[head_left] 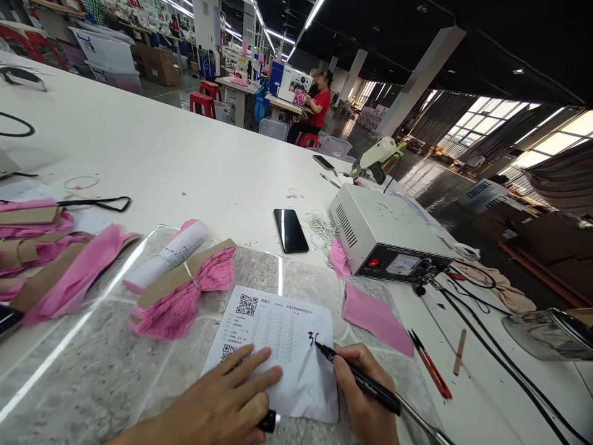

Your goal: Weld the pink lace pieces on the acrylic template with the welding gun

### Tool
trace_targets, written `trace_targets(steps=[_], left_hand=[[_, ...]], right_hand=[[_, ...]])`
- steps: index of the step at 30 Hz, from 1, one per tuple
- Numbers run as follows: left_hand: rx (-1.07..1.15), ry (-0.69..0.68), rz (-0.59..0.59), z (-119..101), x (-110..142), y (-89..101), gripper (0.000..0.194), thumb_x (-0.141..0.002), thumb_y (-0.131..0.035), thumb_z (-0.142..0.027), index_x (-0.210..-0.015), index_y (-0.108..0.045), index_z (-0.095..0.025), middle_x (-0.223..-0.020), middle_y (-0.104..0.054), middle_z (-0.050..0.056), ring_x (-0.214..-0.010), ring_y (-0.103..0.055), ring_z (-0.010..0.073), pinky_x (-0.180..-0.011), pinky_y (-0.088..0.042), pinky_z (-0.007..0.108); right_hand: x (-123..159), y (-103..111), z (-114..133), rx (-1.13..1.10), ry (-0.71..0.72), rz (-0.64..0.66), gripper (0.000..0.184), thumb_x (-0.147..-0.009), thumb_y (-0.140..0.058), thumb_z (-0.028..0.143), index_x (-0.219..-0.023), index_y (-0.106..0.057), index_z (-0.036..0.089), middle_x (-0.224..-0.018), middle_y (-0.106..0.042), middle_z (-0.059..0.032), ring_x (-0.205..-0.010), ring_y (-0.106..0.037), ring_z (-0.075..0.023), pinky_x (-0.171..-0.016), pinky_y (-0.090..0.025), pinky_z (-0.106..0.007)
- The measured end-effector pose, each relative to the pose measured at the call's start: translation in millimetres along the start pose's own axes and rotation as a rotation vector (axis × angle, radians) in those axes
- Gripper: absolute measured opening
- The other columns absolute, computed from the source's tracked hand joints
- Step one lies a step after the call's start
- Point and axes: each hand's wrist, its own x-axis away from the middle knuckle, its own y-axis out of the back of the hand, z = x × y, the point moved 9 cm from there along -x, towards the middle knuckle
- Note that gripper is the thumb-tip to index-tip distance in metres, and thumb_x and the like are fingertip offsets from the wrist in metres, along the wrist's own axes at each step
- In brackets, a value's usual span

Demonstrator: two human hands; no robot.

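A printed sheet (296, 395) with QR codes and a table of rows lies on the grey marbled mat. My left hand (231, 395) rests flat on its lower left part, fingers spread. A black cap (267, 422) pokes out beside the thumb of that hand; whether it is gripped is hidden. In my right hand (365, 389) is a black marker (365, 378), its tip touching the paper at a handwritten "3" and a second, curved stroke. Left of the sheet lies a banded bundle of pink fabric pieces (171, 312) with a brown card strip.
A rolled white paper (178, 250) and more pink strips (78, 266) lie left. Beyond the sheet are a phone (291, 230), a metal control box (389, 228) with cables, and pink cloth (375, 318). Orange-handled tweezers (430, 364) lie right. A person in red (319, 105) sits at a machine behind.
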Motion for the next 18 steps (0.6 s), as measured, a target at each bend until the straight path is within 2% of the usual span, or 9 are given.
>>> trace_targets(steps=[5,10,14,18], left_hand=[[0.051,0.007,-0.043,1.7,-0.3,3.8,0.010,-0.086,-0.063,-0.023,-0.095,-0.060,-0.022,-0.136,-0.054,0.002,-0.132,-0.041,0.0236,-0.113,-0.029,0.033],[0.091,0.009,-0.089,3.0,-1.6,4.6,0.012,-0.083,-0.066,-0.021,-0.093,-0.061,-0.021,-0.133,-0.057,0.003,-0.130,-0.045,0.0235,-0.113,-0.029,0.033],[0.120,0.008,-0.113,4.4,0.9,3.4,0.013,-0.083,-0.066,-0.022,-0.095,-0.061,-0.022,-0.133,-0.057,0.002,-0.131,-0.044,0.0220,-0.114,-0.028,0.032],[0.098,0.004,-0.079,3.3,1.1,2.2,0.014,-0.084,-0.065,-0.023,-0.096,-0.060,-0.020,-0.133,-0.057,0.003,-0.131,-0.044,0.0242,-0.113,-0.030,0.035]], right_hand=[[-1.0,4.2,1.5,-0.007,-0.025,-0.060,0.022,-0.081,-0.059,0.039,-0.070,-0.061,0.020,-0.055,-0.058,0.0024,-0.048,-0.053,-0.0110,-0.046,-0.043,-0.018],[-2.0,1.2,3.4,-0.047,-0.011,-0.027,0.020,-0.079,-0.061,0.038,-0.072,-0.064,0.020,-0.057,-0.059,0.0013,-0.051,-0.054,-0.0122,-0.047,-0.045,-0.020],[-2.1,6.6,-11.9,-0.152,-0.136,-0.053,0.024,-0.078,-0.063,0.042,-0.073,-0.063,0.018,-0.057,-0.060,0.0000,-0.046,-0.052,-0.0120,-0.043,-0.043,-0.021],[0.5,18.5,-26.4,-0.364,-0.284,-0.210,0.032,-0.073,-0.066,0.048,-0.078,-0.061,0.018,-0.056,-0.059,0.0000,-0.044,-0.051,-0.0119,-0.038,-0.040,-0.021]])
